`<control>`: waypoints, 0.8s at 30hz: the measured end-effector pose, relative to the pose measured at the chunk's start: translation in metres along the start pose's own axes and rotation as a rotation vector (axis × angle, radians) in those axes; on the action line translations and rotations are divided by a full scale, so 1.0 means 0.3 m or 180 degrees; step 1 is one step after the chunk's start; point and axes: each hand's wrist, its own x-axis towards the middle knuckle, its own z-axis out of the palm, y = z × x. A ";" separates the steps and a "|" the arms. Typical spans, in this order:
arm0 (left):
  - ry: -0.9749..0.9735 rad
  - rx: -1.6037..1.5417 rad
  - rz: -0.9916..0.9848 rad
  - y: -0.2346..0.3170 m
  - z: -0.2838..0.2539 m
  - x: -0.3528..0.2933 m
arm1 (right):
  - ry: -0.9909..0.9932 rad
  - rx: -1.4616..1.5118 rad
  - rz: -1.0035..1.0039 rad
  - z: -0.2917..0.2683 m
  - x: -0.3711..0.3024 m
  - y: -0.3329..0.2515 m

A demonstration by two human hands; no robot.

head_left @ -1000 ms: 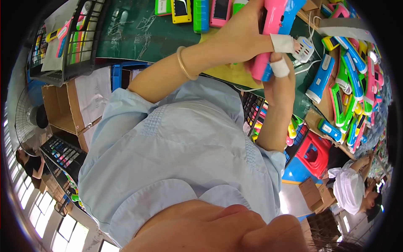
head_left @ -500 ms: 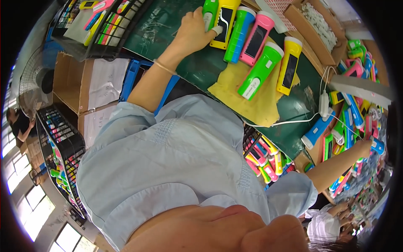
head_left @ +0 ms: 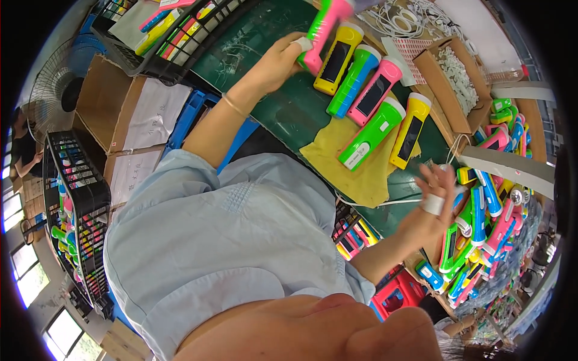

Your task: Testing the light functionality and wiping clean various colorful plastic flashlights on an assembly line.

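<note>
"How many flashlights lie on your green table?"
"You have five: two yellow, one pink, one green, one blue-and-green."
"And in your left hand?"
"One pink-and-green flashlight. You've one yellow cloth, too."

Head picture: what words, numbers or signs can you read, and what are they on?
Upper white paper sheet on the brown cardboard box: dark handwriting, which I won't copy.
Lower white paper sheet: dark handwriting, not copied either.
White oblong label on the green plastic flashlight on the yellow cloth: too small to read.
Pink-and-green plastic flashlight in the left hand: nothing readable.
Elsewhere: too small or blurred.
</note>
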 end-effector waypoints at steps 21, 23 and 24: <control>-0.0882 -0.0023 -0.0863 -0.039 0.417 -0.194 | -0.0601 -0.0636 -0.0807 0.127 -0.169 0.055; -0.1274 -0.0169 -0.1118 -0.030 0.418 -0.184 | -0.0343 -0.0206 -0.0415 0.080 -0.181 0.072; -0.1454 -0.0373 -0.1427 -0.023 0.413 -0.185 | -0.0198 -0.0202 -0.0337 0.064 -0.175 0.105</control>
